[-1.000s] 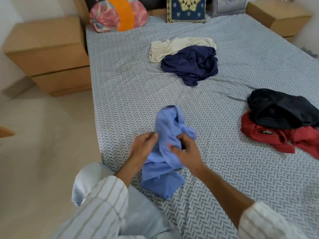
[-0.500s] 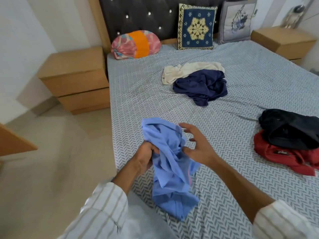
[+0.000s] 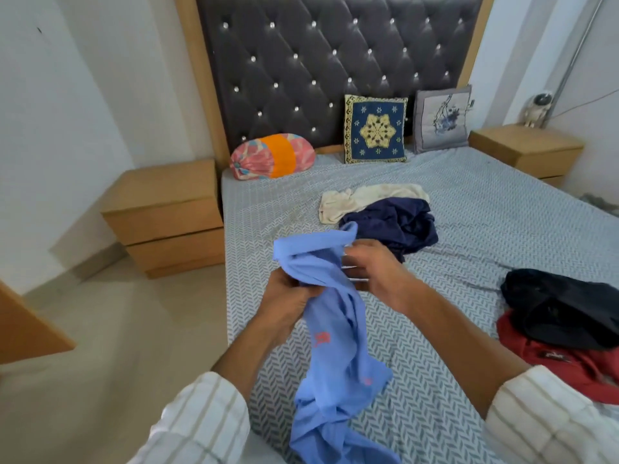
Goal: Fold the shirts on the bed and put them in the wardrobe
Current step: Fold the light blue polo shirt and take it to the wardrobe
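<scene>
bedroom with a big bed (image 3: 485,229) covered in a grey herringbone sheet, dark tufted headboard (image 3: 318,68) behind it and a wooden nightstand on each side. three cushions sit along the headboard: a pink and orange bolster (image 3: 272,156), a navy square one with a gold star pattern (image 3: 375,129), and a grey one (image 3: 441,118).

so the person is holding a light blue shirt (image 3: 335,346) up over the near edge of the bed, all bunched and twisted, its lower part hanging down toward the sheet. left hand (image 3: 284,298) is closed around a gathered bit of the fabric near the top. right hand (image 3: 375,269) is at the shirt's upper edge with the fingers loosely spread; it's blurry, so can't tell if it's actually pinching the cloth.

rest of the laundry is unfolded on the sheet: a cream shirt (image 3: 368,197) with a navy shirt (image 3: 398,226) overlapping it mid-bed, and over on the right a black shirt (image 3: 562,309) piled on top of a red shirt (image 3: 569,366).
</scene>
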